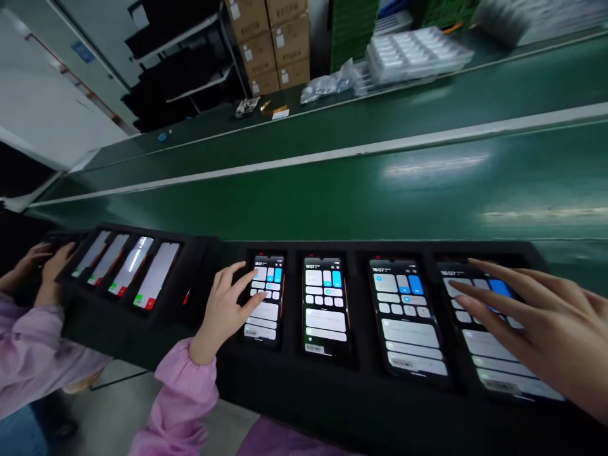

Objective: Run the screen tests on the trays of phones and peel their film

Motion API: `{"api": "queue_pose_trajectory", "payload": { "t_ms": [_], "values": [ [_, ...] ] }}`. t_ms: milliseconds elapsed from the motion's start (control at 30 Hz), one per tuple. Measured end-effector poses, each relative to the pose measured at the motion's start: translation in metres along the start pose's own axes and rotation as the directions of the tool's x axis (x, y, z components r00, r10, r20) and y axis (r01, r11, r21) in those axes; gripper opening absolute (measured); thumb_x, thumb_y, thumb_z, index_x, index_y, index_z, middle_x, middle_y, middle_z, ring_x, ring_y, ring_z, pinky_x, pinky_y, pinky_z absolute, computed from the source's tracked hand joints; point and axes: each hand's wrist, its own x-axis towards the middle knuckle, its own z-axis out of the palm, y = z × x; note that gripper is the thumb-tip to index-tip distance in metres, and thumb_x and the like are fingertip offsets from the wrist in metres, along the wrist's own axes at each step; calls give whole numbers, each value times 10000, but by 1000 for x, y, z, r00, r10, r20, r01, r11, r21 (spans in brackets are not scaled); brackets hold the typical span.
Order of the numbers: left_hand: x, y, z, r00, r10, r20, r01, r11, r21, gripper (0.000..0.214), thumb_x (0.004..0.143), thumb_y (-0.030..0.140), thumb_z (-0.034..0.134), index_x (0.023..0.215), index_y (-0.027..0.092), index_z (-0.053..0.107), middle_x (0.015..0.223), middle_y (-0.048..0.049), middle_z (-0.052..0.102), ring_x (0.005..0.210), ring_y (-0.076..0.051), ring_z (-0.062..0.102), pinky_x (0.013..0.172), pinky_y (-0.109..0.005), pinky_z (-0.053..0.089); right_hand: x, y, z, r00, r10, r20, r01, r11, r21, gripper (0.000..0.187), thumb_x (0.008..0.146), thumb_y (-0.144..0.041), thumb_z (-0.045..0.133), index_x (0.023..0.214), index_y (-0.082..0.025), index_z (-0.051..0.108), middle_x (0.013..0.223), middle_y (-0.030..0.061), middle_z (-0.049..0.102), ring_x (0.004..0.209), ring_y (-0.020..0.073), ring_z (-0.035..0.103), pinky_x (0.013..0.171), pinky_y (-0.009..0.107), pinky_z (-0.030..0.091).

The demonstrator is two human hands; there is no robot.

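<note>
Several lit phones lie side by side in a black foam tray (361,392) in front of me, each showing a control panel with grey and blue tiles. My left hand (225,313), in a pink sleeve, is open, and its fingertips touch the screen of the leftmost phone (266,310). My right hand (536,323) hovers open, fingers spread, over the rightmost phone (494,361) and hides part of it. Two more phones (325,304) (408,316) lie untouched between them.
A second black tray (161,310) to the left holds several phones with pale screens (128,266). A co-worker's hands (45,259) in pink sleeves rest at its far end. Behind runs a green conveyor belt (332,190), with cardboard boxes (270,44) and stacked clear trays (413,54) beyond.
</note>
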Motion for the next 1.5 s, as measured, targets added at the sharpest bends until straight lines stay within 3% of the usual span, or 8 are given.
{"api": "queue_pose_trajectory", "payload": {
  "t_ms": [200,467,600,733,867,1000,1233,1500],
  "values": [
    [0,-2,4,1000,22,9,-21,1000,-17,415,1054,505,583,1378,271,693,1461,-125,585,1326,-331,548,1062,-526,567,30,-36,-19,984,-168,50,173,979,-109,573,1135,-484,288,1117,-242,806,1399,143,689,1130,394,657,831,536,460],
    [3,-3,-3,999,38,32,-39,999,9,407,1048,507,581,1354,275,717,1438,-143,605,1298,-362,573,1042,-577,563,50,-75,6,965,-228,130,233,972,-25,361,1134,-396,439,1185,-262,771,1508,115,625,1252,335,620,992,535,436],
    [17,29,-9,995,95,18,-96,993,74,366,1051,477,595,1335,283,721,1460,-148,613,1347,-367,564,1173,-678,430,46,-71,11,964,-241,111,242,970,3,350,1133,-379,445,1205,-251,763,1497,116,630,1254,332,616,992,529,428],
    [39,69,-2,962,241,131,-247,968,37,388,1056,479,592,1392,305,681,1487,-133,614,1365,-349,558,1214,-735,357,43,-68,16,964,-256,72,255,967,25,340,1130,-356,451,1209,-248,764,1462,126,649,1230,335,630,971,517,430],
    [53,82,11,948,256,189,-265,964,25,374,1045,483,618,1370,317,699,1536,-122,586,1405,-364,522,1207,-797,326,45,-71,18,970,-235,62,233,972,33,345,1132,-352,445,1189,-252,771,1442,118,666,1218,329,638,964,519,442],
    [52,75,19,950,267,161,-272,962,9,348,1044,460,623,1345,312,719,1518,-133,598,1388,-383,524,1181,-843,307,48,-67,-1,984,-174,31,171,981,87,335,1133,-388,459,1196,-254,759,1453,105,664,1208,317,652,957,514,469],
    [48,64,26,947,298,118,-296,955,-31,366,1059,470,579,1389,364,697,1497,-114,619,1378,-386,542,1184,-829,307,14,-29,-61,980,168,-110,-148,974,169,262,1085,-216,501,1244,-279,700,1338,70,706,1139,276,680,915,443,522],
    [48,61,25,948,292,125,-292,956,-26,355,1061,441,572,1377,354,709,1471,-120,635,1359,-382,566,1209,-817,276,-26,-65,-57,998,38,-60,-17,950,311,267,1057,-180,513,1232,-245,704,1290,76,715,1153,242,663,934,408,550]
  ]
}}
